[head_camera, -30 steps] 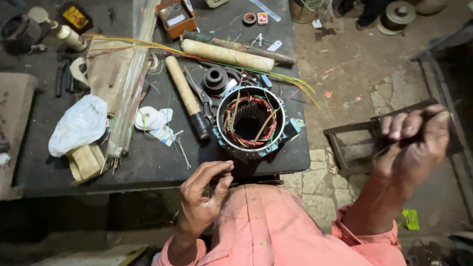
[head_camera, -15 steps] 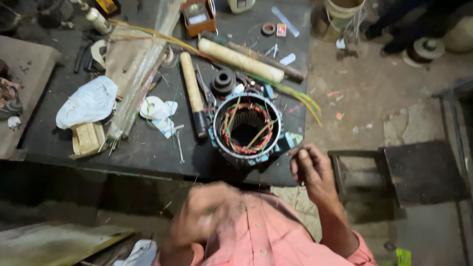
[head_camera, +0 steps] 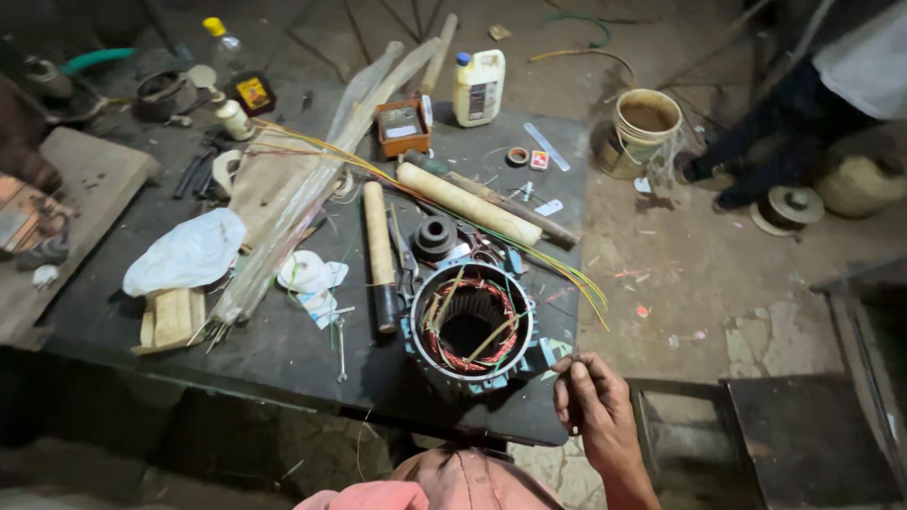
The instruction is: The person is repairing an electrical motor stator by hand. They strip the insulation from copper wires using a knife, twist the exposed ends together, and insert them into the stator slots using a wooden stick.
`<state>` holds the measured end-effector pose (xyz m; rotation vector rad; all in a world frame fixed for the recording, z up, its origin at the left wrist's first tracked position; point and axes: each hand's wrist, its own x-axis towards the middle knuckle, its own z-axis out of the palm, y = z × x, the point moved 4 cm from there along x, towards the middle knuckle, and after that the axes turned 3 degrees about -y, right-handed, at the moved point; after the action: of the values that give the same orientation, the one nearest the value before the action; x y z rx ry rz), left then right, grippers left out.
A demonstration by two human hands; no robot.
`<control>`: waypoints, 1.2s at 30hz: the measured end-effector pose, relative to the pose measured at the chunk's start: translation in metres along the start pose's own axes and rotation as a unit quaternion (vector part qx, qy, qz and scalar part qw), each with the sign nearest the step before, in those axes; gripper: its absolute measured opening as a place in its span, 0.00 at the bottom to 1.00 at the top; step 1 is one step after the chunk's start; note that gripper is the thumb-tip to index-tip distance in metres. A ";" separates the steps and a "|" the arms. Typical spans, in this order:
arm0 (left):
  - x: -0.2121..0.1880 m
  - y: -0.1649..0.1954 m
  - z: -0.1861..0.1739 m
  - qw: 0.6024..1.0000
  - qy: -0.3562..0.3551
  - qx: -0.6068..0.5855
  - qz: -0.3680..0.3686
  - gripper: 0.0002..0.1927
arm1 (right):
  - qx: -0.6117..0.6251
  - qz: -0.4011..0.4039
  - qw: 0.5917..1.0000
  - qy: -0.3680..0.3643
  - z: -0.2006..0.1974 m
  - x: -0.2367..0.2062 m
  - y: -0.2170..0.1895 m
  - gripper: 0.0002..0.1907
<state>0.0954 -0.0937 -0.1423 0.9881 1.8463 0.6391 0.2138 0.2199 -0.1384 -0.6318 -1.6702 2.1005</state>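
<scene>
The right hand (head_camera: 593,404) rests at the near right corner of the dark table (head_camera: 283,349), just beside the motor stator (head_camera: 472,332). Its fingers are curled together and seem to pinch something thin, maybe a wire end, but it is too small to tell. The left hand is not in view. The stator stands upright near the front edge of the table, its open bore facing up, with copper windings (head_camera: 452,351) and a few thin strips inside. It looks like a heavy, rigid metal body, so I judge it is best held by the outer ribbed housing with a firm grip. The windings look delicate and their insulation could be scratched, so fingers should not press there. Just left of it lies a wooden mallet (head_camera: 380,253).
</scene>
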 end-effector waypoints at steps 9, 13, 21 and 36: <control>0.008 -0.015 -0.005 0.999 -0.014 0.025 -0.045 0.07 | 0.000 -0.007 1.000 0.022 -0.001 -0.003 0.003 0.14; 0.008 -0.021 -0.007 0.998 -0.021 0.029 -0.055 0.07 | -0.008 -0.001 1.000 0.030 0.003 -0.005 0.003 0.14; 0.003 -0.040 -0.009 0.997 -0.028 0.032 -0.064 0.08 | -0.019 -0.002 0.999 0.040 0.013 -0.012 0.004 0.14; 0.004 0.103 -0.060 0.777 -0.128 -0.298 0.539 0.16 | -0.038 -0.023 0.994 0.095 0.018 -0.027 -0.008 0.13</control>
<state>0.0780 -0.0357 -0.0397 1.5275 0.5740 1.5478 0.2258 0.1922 -0.1238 -0.7838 -1.6467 1.8878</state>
